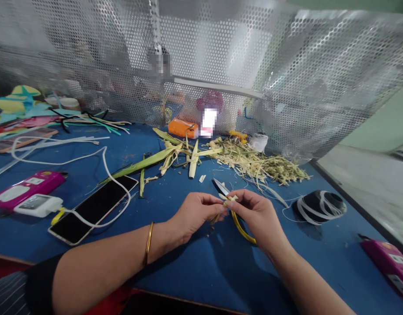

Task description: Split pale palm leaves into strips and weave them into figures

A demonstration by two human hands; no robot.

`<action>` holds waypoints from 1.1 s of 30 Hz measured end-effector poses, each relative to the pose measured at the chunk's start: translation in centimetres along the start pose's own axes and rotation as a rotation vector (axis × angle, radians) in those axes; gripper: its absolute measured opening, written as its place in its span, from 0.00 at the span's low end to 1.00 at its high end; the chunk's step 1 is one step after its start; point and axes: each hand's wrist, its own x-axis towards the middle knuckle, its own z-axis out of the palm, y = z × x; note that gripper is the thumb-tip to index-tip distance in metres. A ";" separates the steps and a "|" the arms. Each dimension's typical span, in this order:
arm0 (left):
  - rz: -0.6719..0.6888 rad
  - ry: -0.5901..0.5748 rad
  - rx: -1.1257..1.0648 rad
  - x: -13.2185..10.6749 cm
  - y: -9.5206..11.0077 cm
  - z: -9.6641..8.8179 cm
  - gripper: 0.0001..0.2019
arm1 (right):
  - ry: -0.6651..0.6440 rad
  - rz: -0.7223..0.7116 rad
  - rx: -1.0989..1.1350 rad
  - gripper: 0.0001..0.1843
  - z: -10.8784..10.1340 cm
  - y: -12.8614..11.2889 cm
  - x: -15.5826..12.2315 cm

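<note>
My left hand (201, 212) and my right hand (254, 212) meet over the blue table, both closed by the fingertips on a small bundle of pale dried plant husk (230, 199). Brownish ends of it hang below my left fingers. Under and behind my right hand lie scissors with yellow handles (242, 229) and metal blades (220, 187); the hand hides their middle. Beyond my hands are long green-and-cream husk leaves (155, 158) and a heap of shredded dry pieces (263, 162).
A black spool with white tape (320, 207) stands at right, near a purple device (390, 262). At left are a phone (92, 210), a white cable (106, 164), another purple device (30, 188) and coloured strips (99, 121). A perforated metal screen (214, 48) edges the back, behind an orange packet (182, 128).
</note>
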 end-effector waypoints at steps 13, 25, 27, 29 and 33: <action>-0.043 -0.108 0.139 0.5 0.2 -0.7 0.19 | 0.080 0.037 0.079 0.19 -1.3 0.0 0.7; -0.008 -0.126 0.274 0.4 0.4 -1.1 0.11 | 0.123 0.047 0.095 0.20 -1.9 0.0 1.0; 0.019 -0.084 0.268 0.4 0.6 -1.0 0.11 | 0.105 0.044 0.101 0.20 -1.9 0.0 1.0; 0.055 -0.065 0.284 0.3 0.7 -0.9 0.09 | 0.068 0.049 0.108 0.19 -1.8 0.1 1.0; 0.095 -0.038 0.314 0.1 0.7 -0.7 0.07 | 0.015 0.078 0.112 0.19 -1.7 0.4 0.9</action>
